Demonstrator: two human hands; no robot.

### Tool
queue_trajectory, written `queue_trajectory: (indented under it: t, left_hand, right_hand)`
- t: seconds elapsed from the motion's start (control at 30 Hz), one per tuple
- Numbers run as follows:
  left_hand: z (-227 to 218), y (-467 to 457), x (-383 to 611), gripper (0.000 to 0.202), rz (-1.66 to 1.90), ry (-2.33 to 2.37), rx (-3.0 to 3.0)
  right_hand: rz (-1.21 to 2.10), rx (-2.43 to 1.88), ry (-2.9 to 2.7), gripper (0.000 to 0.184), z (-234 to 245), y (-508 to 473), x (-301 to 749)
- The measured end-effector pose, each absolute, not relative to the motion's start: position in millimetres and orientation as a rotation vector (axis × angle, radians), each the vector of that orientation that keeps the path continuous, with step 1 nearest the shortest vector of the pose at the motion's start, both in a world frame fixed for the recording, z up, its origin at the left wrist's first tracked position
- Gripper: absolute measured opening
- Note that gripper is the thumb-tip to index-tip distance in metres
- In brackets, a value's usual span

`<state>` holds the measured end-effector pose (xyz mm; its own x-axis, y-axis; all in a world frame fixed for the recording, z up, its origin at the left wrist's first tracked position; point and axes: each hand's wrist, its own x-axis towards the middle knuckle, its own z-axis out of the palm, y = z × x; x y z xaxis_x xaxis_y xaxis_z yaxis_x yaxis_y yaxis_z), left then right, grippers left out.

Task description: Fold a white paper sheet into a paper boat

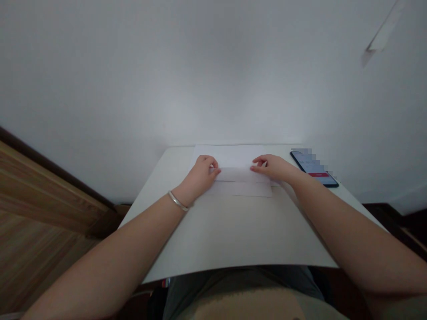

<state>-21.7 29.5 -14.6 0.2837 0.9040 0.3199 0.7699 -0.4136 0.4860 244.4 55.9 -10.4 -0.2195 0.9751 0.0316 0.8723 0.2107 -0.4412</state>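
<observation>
**Near the far edge of the worktop (233, 231), paper (238, 158) pinched at both ends**

Midway between the far corners lies the white paper, a folded band across it. The left hand (200, 172) and the right hand (273, 168), fingers curled, each pinch one end of that band. The sheet looks light, limp and quick to crease; its free edges seem the best hold. A phone (314, 169) lies near the far right corner.

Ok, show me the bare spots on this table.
Biggest free patch: the near half of the table, from the paper to the front edge. A smaller strip lies at the far left corner, beside the left hand. Crowded: the far middle, where both hands touch the paper, and the far right, where the phone lies by the right hand.
</observation>
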Motion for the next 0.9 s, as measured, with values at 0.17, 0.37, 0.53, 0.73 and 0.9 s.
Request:
queue_trajectory:
  t: [0.17,0.37,0.53,0.73,0.9]
  left_hand:
    - [-10,30,-21,0.007,0.987,1.392,2.316]
    - [-7,28,-17,0.028,1.065,1.563,2.003]
    - [-8,27,-18,0.051,1.063,1.446,1.896]
    - [-3,25,-16,0.030,1.120,1.328,1.821]
    - [0,23,-17,0.017,1.319,1.364,2.023]
  right_hand:
    - [0.768,-1.562,-2.032,0.042,-11,54,240]
    - [0.987,-1.510,-1.824,0.044,-5,51,239]
    - [1.114,-1.374,-1.705,0.037,6,42,233]
    - [1.299,-1.311,-1.654,0.042,16,35,230]
    - [1.533,-1.181,-1.471,0.046,11,41,238]
